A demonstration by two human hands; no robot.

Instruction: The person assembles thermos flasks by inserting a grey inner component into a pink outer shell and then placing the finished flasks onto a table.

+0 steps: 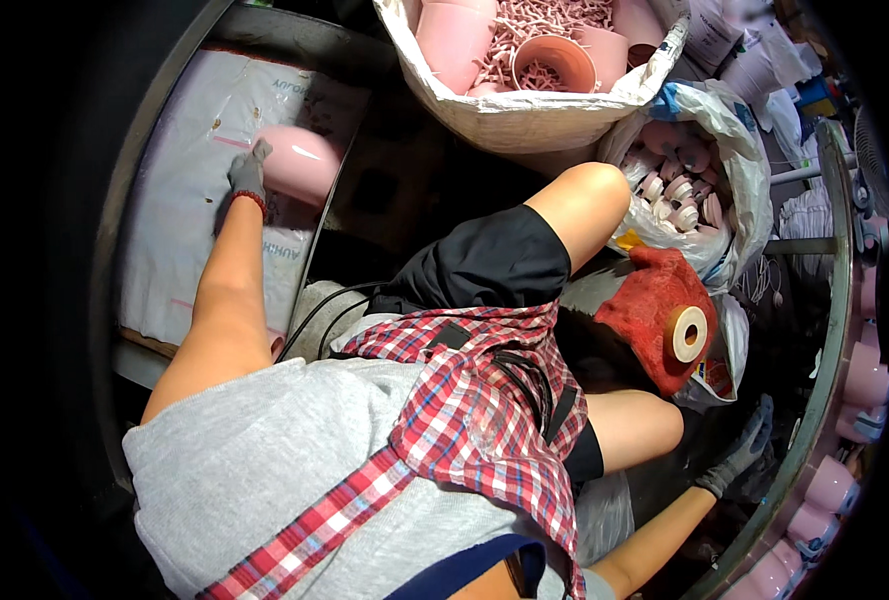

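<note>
On the left, my left hand (248,172), in a grey glove with a red cuff, is closed at the end of a glossy pink rounded plastic container (309,163). The container lies on its side over a white plastic sheet (169,215) with printed marks. My fingertips are partly hidden against it. Far to the lower right, my right hand (742,455), also gloved in grey, reaches out with fingers stretched and holds nothing visible. It is nearest to the curved metal frame (826,330) there.
At the top stands a large white sack (524,118) of pink containers and curly pink trimmings. Beside it, a clear bag (749,165) holds pink and white pieces. Close to my knees is a red cloth (644,300) with a pale holed disc (688,334). Pink containers (829,485) line the right side.
</note>
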